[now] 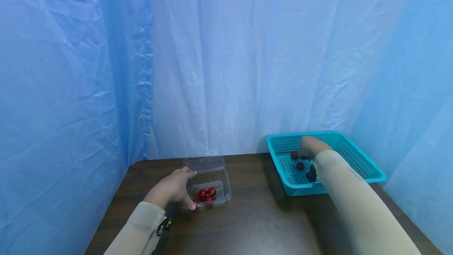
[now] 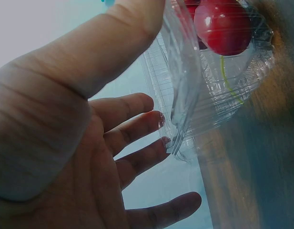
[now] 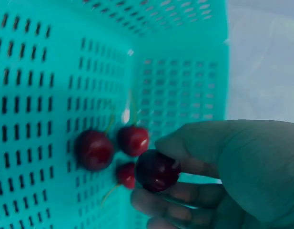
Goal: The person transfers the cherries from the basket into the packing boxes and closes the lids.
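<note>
My left hand [image 1: 172, 188] holds the left side of a clear plastic box [image 1: 227, 184], thumb at its front corner and fingers towards its hinge side. Several red cherries [image 1: 202, 193] lie in the box, some with green stems, and its clear lid [image 1: 205, 164] is folded back. Inside a turquoise basket [image 1: 295, 191], my right hand [image 1: 313, 145] pinches a dark red cherry [image 3: 157, 171] between thumb and fingers. Close by it in the right wrist view are a large cherry [image 3: 94, 150], a brighter stemmed cherry [image 3: 133, 140] and a partly covered cherry [image 3: 126, 174].
The box and basket stand apart on a dark wooden table [image 1: 240, 223], box on the left, basket at the back right. Blue-white curtains [image 1: 226, 66] hang behind the table and along both sides.
</note>
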### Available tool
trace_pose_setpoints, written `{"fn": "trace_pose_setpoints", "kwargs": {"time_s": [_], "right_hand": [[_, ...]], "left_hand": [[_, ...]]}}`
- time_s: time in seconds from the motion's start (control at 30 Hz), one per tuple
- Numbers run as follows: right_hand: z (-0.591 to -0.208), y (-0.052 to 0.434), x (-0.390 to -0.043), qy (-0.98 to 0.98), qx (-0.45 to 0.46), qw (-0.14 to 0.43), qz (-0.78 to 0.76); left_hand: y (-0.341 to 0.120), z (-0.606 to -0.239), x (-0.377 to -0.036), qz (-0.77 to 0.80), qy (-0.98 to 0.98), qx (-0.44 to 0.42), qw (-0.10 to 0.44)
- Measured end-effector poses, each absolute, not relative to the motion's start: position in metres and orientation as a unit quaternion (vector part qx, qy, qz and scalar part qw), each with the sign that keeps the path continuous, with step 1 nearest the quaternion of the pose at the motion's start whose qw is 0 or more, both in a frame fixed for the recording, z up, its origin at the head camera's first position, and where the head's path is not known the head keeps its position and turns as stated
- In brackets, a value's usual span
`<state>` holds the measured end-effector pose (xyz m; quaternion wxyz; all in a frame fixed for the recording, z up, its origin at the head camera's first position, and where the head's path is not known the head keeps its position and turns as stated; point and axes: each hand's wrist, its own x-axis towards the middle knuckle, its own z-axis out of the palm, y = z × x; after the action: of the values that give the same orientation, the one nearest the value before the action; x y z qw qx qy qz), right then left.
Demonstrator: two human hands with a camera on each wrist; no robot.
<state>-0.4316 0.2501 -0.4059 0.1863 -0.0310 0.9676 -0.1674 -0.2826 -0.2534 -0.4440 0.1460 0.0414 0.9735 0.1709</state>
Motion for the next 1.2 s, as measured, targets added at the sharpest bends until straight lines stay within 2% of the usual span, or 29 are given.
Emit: {"fn": "trace_pose_setpoints", "kwargs": {"time_s": [0.23,0.43,0.73,1.2], "right_hand": [[-0.392,0.23,-0.433,0.971,-0.055,0.18,-0.145],[-0.37,0.206,-0.422,0.976,-0.092,0.14,-0.14],[-0.348,0.173,-0.409,0.983,-0.094,0.088,-0.131],[-0.346,0.111,-0.391,0.974,-0.163,0.057,-0.144]], "left_hand": [[-0.254,-0.443,-0.282,0.174,0.972,0.043,0.149],[-0.254,-0.441,-0.281,0.174,0.972,0.043,0.149],[-0.254,-0.442,-0.28,0.172,0.972,0.042,0.152],[-0.253,-0.443,-0.282,0.171,0.973,0.046,0.147]]}}
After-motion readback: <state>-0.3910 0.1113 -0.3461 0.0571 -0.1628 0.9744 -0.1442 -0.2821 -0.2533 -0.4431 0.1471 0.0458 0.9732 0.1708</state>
